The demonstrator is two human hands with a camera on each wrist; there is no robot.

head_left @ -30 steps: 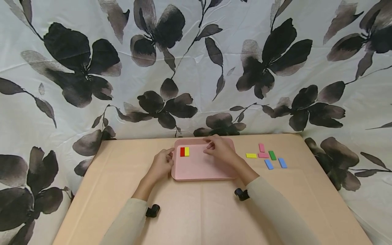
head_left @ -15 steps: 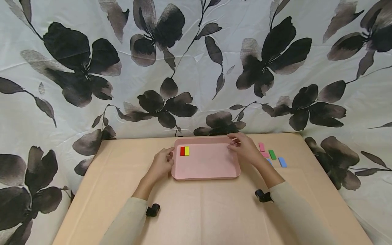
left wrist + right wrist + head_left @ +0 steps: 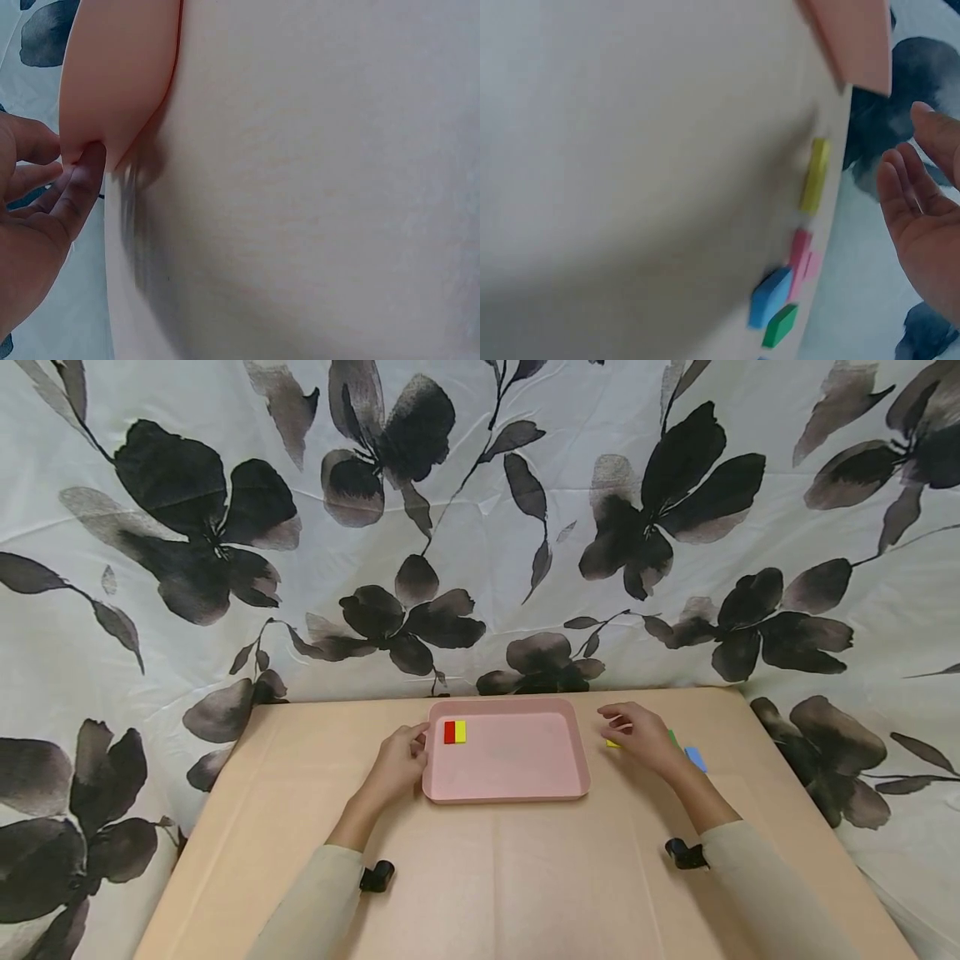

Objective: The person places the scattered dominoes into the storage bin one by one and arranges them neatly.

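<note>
Against a floral sheet, on a tan table (image 3: 480, 877), a pink tray (image 3: 510, 772) holds a red tile (image 3: 449, 732) touching a yellow tile (image 3: 460, 732). The left hand (image 3: 396, 763) pinches its edge, apparently steadying it; the right hand (image 3: 645, 737), fingers relaxed and empty, hovers over loose tiles (image 3: 799, 262).

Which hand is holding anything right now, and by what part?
The left hand grips the pink tray by its left rim. The right hand holds nothing, hovering open over the loose blocks.

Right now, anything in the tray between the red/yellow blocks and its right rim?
No. In the head view the pink tray floor is bare from the red block and yellow block across to the right rim.
</note>
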